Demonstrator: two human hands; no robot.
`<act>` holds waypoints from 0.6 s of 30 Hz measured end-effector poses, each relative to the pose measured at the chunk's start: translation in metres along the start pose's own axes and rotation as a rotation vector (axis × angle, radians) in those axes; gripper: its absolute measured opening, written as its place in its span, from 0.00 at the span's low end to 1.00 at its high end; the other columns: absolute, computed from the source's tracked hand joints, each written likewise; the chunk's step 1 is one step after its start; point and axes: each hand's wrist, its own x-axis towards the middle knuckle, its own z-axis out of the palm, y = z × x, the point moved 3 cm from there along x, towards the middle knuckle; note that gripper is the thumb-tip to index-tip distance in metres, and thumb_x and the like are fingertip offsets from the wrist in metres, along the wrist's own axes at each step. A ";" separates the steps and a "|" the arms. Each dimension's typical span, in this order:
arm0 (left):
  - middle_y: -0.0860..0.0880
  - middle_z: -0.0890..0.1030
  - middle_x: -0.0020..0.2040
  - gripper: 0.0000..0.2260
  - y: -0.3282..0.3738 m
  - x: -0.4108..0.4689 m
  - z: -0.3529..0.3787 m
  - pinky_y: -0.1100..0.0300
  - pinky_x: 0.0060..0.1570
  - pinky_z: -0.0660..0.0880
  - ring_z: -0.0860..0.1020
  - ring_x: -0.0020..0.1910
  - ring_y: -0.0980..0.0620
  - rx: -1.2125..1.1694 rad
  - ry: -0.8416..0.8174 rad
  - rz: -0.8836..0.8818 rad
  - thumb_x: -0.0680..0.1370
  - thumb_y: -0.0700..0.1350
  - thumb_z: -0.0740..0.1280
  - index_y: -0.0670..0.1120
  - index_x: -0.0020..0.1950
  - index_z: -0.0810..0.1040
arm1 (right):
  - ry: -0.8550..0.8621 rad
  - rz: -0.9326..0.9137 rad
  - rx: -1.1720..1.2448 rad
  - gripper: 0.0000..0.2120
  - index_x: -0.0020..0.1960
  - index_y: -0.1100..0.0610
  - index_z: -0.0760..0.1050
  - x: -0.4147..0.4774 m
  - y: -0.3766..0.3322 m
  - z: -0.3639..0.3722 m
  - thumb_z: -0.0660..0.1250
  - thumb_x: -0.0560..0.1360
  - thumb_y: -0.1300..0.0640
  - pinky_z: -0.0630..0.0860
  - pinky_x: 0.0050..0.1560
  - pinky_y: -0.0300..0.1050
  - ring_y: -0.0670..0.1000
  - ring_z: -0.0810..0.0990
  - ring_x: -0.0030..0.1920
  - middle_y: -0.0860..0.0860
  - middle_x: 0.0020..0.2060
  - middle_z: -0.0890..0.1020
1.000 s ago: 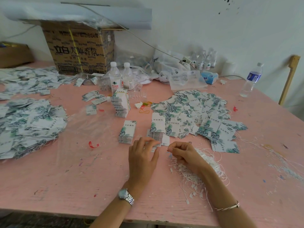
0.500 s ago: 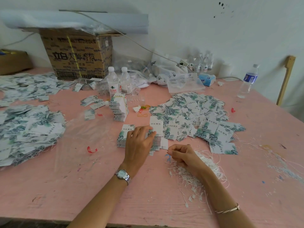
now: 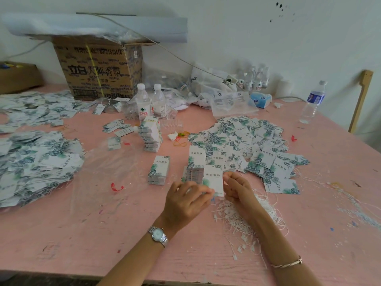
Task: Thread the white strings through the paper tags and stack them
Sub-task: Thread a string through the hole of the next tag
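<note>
A white rectangular paper tag with a green leaf print (image 3: 213,179) is held upright just above the pink painted wooden bench (image 3: 103,234), at the near middle. The left hand (image 3: 186,200) pinches its lower left edge between thumb and curled fingers. The right hand (image 3: 237,187) has its fingers tightly curled, with thumb and forefinger pinching the tag's upper right edge; whether a string is between them is too small to tell.

At 5 o'clock from the tag, a tangled heap of thin white strings (image 3: 247,221) lies under the right wrist. At 11 o'clock, touching it, is a squat stack of tags (image 3: 194,172), and at 9 o'clock a neat block-shaped stack (image 3: 158,170). A flat scatter of loose leaf-printed tags (image 3: 247,141) spreads at 1 o'clock.
</note>
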 end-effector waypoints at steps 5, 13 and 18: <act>0.56 0.84 0.45 0.04 0.014 -0.003 -0.002 0.57 0.43 0.66 0.78 0.46 0.54 -0.017 -0.065 0.036 0.75 0.45 0.77 0.49 0.40 0.85 | 0.121 -0.058 0.081 0.04 0.44 0.56 0.76 0.002 -0.001 -0.004 0.68 0.76 0.56 0.55 0.25 0.37 0.45 0.55 0.26 0.50 0.28 0.62; 0.54 0.84 0.48 0.01 0.019 -0.012 0.004 0.56 0.45 0.70 0.79 0.50 0.52 -0.047 -0.211 0.052 0.76 0.46 0.75 0.51 0.45 0.86 | 0.229 -0.230 -0.209 0.04 0.48 0.63 0.74 -0.002 -0.004 -0.004 0.66 0.80 0.63 0.61 0.25 0.38 0.46 0.62 0.26 0.49 0.28 0.70; 0.52 0.80 0.57 0.19 0.008 -0.017 0.011 0.58 0.53 0.70 0.77 0.55 0.54 -0.222 -0.346 -0.315 0.78 0.60 0.68 0.47 0.60 0.83 | 0.227 -0.249 -0.276 0.05 0.49 0.67 0.74 -0.004 -0.006 -0.001 0.67 0.79 0.65 0.61 0.25 0.38 0.47 0.64 0.26 0.51 0.32 0.74</act>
